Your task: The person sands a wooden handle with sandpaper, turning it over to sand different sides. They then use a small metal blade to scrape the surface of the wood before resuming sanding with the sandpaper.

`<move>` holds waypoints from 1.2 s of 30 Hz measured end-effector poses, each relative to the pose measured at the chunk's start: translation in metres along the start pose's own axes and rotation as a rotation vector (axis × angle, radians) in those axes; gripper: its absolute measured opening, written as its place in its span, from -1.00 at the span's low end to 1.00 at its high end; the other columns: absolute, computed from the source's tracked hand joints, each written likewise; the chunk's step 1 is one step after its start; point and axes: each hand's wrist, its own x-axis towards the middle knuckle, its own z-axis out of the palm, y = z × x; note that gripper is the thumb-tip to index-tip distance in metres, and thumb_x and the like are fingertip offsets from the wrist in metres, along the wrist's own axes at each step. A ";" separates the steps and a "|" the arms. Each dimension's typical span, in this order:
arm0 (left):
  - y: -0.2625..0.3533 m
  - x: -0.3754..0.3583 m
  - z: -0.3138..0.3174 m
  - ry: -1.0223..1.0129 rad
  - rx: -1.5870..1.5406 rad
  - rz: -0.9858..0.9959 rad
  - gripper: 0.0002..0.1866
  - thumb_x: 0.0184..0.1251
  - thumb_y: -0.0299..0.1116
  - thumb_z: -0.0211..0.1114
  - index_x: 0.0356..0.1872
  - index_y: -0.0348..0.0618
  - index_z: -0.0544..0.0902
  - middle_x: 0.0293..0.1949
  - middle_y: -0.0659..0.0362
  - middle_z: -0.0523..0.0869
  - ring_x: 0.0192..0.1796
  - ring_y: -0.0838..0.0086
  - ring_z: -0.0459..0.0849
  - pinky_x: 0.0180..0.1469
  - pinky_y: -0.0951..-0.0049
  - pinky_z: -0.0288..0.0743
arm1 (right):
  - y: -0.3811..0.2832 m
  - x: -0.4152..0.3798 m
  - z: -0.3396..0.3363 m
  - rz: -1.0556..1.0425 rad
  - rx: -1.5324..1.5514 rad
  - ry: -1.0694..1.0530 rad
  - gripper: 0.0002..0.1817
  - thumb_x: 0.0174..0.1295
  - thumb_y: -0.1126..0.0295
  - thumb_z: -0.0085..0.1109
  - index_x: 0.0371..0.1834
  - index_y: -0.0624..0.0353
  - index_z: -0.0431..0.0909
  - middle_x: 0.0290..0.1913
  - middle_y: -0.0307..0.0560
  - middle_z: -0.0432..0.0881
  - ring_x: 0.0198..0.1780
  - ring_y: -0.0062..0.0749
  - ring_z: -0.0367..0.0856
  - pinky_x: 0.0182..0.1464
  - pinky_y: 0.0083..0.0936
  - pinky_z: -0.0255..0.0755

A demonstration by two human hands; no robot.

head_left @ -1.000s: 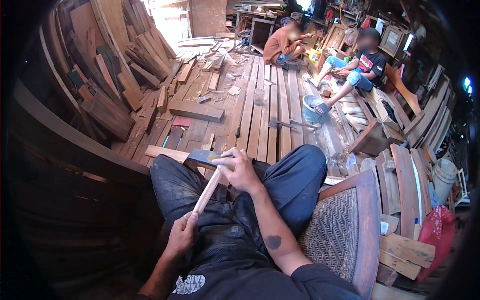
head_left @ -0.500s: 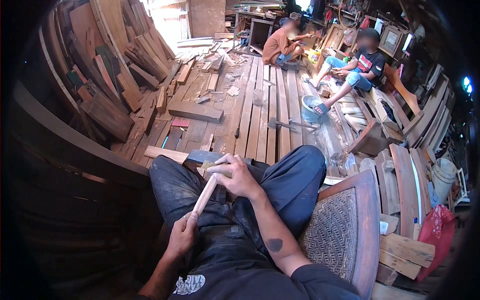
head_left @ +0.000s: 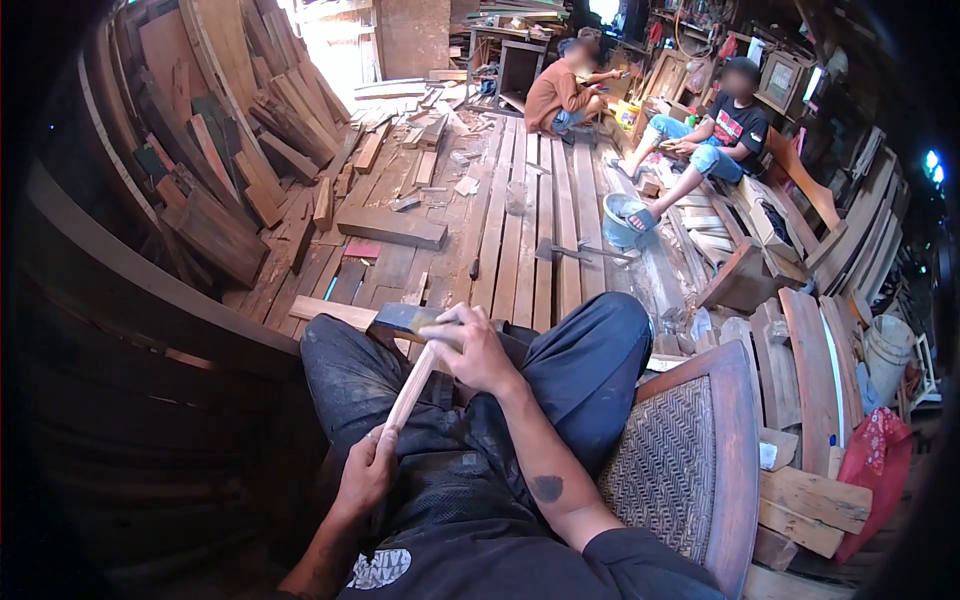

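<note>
Around the lower end of a pale wooden stick (head_left: 411, 392) my left hand (head_left: 366, 474) is closed, thumb along the wood. The stick slants up and away over my lap. At its upper end my right hand (head_left: 474, 350) is bent over the wood, its fingers partly blurred. Beneath those fingers shows a small tan-yellow piece (head_left: 428, 328) that looks like folded sandpaper; most of it is hidden. A dark block with a flat top (head_left: 396, 317) sits just beyond the stick's tip, between my knees.
Woven-seat chair (head_left: 665, 465) stands close at my right. Ahead on the plank floor lie a thick board (head_left: 392, 225), a screwdriver (head_left: 474, 268) and an axe-like tool (head_left: 575, 250). Two people sit at the back right near a bucket (head_left: 622, 222). Planks lean at left.
My right hand has shifted slightly at the stick's upper end, its fingers now more blurred. My left hand keeps its hold, and the stick stays at nearly the same slant.
</note>
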 end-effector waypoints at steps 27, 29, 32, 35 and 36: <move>0.003 -0.002 0.001 0.016 0.091 0.058 -0.55 0.89 -0.16 0.10 0.41 -0.32 0.67 -0.39 0.41 0.51 -0.34 0.73 0.44 -0.28 0.50 0.39 | -0.006 0.002 -0.006 -0.006 0.055 -0.101 -0.72 0.36 0.27 0.47 0.09 -0.17 0.96 0.15 -0.12 0.72 0.23 -0.06 0.60 0.48 -0.15 0.44; 0.005 -0.003 0.001 0.019 0.104 0.046 -0.55 0.89 -0.16 0.10 0.42 -0.32 0.67 -0.39 0.41 0.51 -0.33 0.72 0.44 -0.27 0.50 0.39 | -0.008 0.000 -0.009 -0.021 0.159 -0.186 -0.72 0.36 0.27 0.46 0.09 -0.16 0.96 0.15 -0.11 0.72 0.23 -0.05 0.60 0.49 -0.14 0.44; 0.009 -0.003 0.000 0.006 0.113 0.019 -0.55 0.88 -0.16 0.11 0.44 -0.32 0.66 -0.38 0.41 0.52 -0.32 0.72 0.45 -0.26 0.51 0.40 | 0.001 0.008 -0.004 0.046 0.052 -0.090 -0.71 0.38 0.31 0.48 0.13 -0.16 0.95 0.14 -0.11 0.71 0.25 -0.06 0.60 0.48 -0.17 0.43; 0.003 -0.003 0.001 0.014 0.092 0.069 -0.55 0.88 -0.17 0.11 0.44 -0.32 0.65 -0.38 0.40 0.52 -0.32 0.72 0.45 -0.26 0.50 0.39 | -0.006 0.003 -0.001 0.004 -0.004 -0.069 -0.71 0.40 0.34 0.47 0.14 -0.14 0.95 0.13 -0.12 0.71 0.23 -0.07 0.60 0.45 -0.17 0.45; 0.003 -0.002 0.002 0.018 0.097 0.078 -0.55 0.88 -0.17 0.11 0.44 -0.32 0.65 -0.38 0.40 0.52 -0.32 0.72 0.44 -0.26 0.50 0.39 | -0.013 -0.001 -0.005 -0.031 0.056 -0.118 -0.71 0.40 0.34 0.46 0.13 -0.13 0.95 0.13 -0.12 0.71 0.21 -0.08 0.60 0.43 -0.17 0.46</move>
